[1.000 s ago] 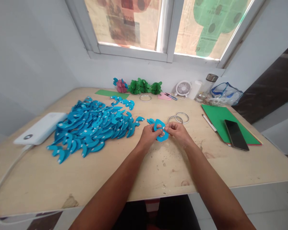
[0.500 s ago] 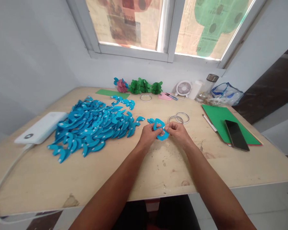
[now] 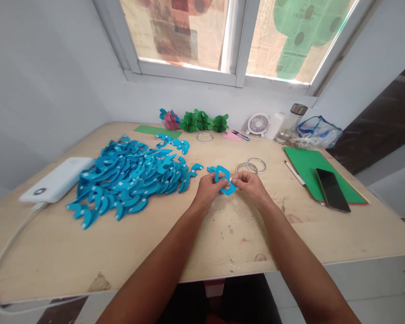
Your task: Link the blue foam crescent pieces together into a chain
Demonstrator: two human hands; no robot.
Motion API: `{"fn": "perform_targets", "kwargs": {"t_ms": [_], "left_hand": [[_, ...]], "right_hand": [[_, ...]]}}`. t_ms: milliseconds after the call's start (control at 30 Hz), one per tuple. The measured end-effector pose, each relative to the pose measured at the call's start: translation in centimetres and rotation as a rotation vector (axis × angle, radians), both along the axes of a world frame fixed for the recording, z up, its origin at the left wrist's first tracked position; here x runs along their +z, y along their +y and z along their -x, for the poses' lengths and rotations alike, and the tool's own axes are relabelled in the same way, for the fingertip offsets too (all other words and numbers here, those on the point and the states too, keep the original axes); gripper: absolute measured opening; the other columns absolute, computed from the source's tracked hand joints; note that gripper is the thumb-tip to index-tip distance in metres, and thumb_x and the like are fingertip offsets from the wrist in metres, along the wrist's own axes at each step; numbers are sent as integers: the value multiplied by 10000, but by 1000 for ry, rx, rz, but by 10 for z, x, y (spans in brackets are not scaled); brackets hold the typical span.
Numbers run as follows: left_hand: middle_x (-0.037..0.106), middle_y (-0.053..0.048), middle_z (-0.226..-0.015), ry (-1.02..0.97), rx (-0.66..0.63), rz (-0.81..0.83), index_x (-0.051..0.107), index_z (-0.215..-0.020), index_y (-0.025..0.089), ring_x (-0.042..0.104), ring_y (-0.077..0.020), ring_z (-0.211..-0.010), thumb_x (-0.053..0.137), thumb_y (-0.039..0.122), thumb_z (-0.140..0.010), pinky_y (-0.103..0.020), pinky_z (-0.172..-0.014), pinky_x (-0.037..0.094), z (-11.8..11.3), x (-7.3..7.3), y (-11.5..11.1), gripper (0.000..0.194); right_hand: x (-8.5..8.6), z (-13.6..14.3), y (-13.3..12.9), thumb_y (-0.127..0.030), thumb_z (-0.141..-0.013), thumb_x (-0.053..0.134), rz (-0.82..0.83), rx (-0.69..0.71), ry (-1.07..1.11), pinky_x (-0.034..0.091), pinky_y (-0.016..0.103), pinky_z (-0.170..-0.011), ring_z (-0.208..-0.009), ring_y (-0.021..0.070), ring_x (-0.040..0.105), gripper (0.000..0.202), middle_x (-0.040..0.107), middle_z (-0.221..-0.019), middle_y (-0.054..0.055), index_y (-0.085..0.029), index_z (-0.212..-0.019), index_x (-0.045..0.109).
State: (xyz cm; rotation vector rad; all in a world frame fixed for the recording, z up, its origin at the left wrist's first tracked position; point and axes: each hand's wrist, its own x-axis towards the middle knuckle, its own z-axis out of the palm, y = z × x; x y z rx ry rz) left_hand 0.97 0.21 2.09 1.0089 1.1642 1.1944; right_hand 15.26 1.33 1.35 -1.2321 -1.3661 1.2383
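My left hand (image 3: pixel 207 189) is closed on a curved blue paper cutout (image 3: pixel 228 191), thumb on top, held just above the table. My right hand (image 3: pixel 249 184) meets it from the right, thumb and forefinger pinched on a small white piece of tape (image 3: pixel 231 180) at the cutout's edge. Other blue cutouts (image 3: pixel 210 169) lie just behind my left hand. Left of my hands spreads a large pile of blue paper cutouts (image 3: pixel 138 175), many with small white squares on them. Two tape rolls (image 3: pixel 247 168) overlap behind my right hand.
A white power bank (image 3: pixel 57 180) with a cable stands at left. Along the back are green paper shapes (image 3: pixel 202 120), another tape roll (image 3: pixel 205 137), a small fan (image 3: pixel 258 123) and a bottle (image 3: pixel 292 121). At right, a phone (image 3: pixel 332 189) lies on green sheets (image 3: pixel 307 166) beside a pen (image 3: pixel 294 173).
The blue cutout between my hands has tilted and shifted slightly left and up. My right fingertips stay pinched at its white spot. Everything else on the table lies as before.
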Motion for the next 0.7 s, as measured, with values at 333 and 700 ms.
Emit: {"fn": "perform_targets", "kwargs": {"t_ms": [333, 700], "left_hand": [[559, 43, -506, -7, 31, 55, 601, -620, 140, 494, -83, -502, 685, 155, -500, -192, -501, 391, 0, 5, -1, 148], [545, 40, -516, -4, 29, 5, 586, -577, 136, 479, -80, -514, 675, 167, -509, -191, -497, 380, 0, 8, -2, 116]], "right_hand": [[1, 0, 0, -327, -630, 679, 4, 5, 2, 404, 265, -564, -581, 121, 525, 182, 604, -641, 4, -175, -659, 583], [-3, -1, 2, -322, -628, 686, 8, 12, -5, 418, 278, -576, -584, 134, 532, 176, 590, -624, -2, -188, -651, 575]]}}
